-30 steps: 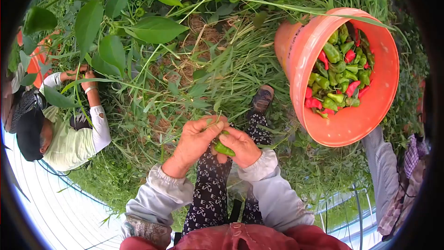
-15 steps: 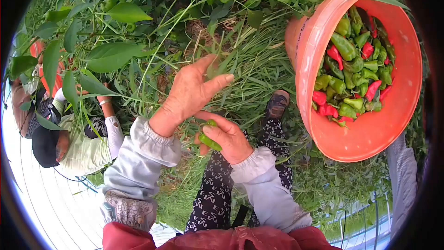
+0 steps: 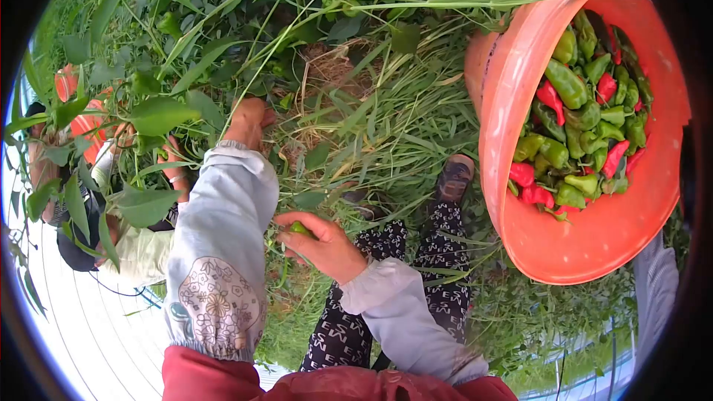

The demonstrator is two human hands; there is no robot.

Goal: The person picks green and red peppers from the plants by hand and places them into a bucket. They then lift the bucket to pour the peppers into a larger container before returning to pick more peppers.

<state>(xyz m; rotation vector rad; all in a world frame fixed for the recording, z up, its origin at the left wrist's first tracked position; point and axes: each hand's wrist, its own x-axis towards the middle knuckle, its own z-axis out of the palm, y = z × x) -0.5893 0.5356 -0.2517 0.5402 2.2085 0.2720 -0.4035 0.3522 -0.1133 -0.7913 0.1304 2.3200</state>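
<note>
My left hand (image 3: 249,122) reaches into the leafy pepper plants at upper left. Its fingers are largely hidden by leaves and by the hand's own back. Lower down, in front of my knees, my right hand (image 3: 327,250) is closed round a green pepper (image 3: 300,228), whose rounded end shows between thumb and fingers. Green peppers (image 3: 169,25) hang among the leaves above my left hand. To the right, a tilted orange bucket (image 3: 587,256) holds many green and red peppers (image 3: 568,85).
At far left another person, in a dark cap (image 3: 78,234), crouches behind the leaves beside orange containers (image 3: 89,130). Long grass and dry straw (image 3: 334,70) cover the ground. A long blade of grass (image 3: 475,1) crosses the bucket's upper rim. My shoe (image 3: 454,178) rests beside the bucket.
My left hand has moved up and left into the plants, away from my right hand. My right hand has shifted slightly left and down, still holding the green pepper.
</note>
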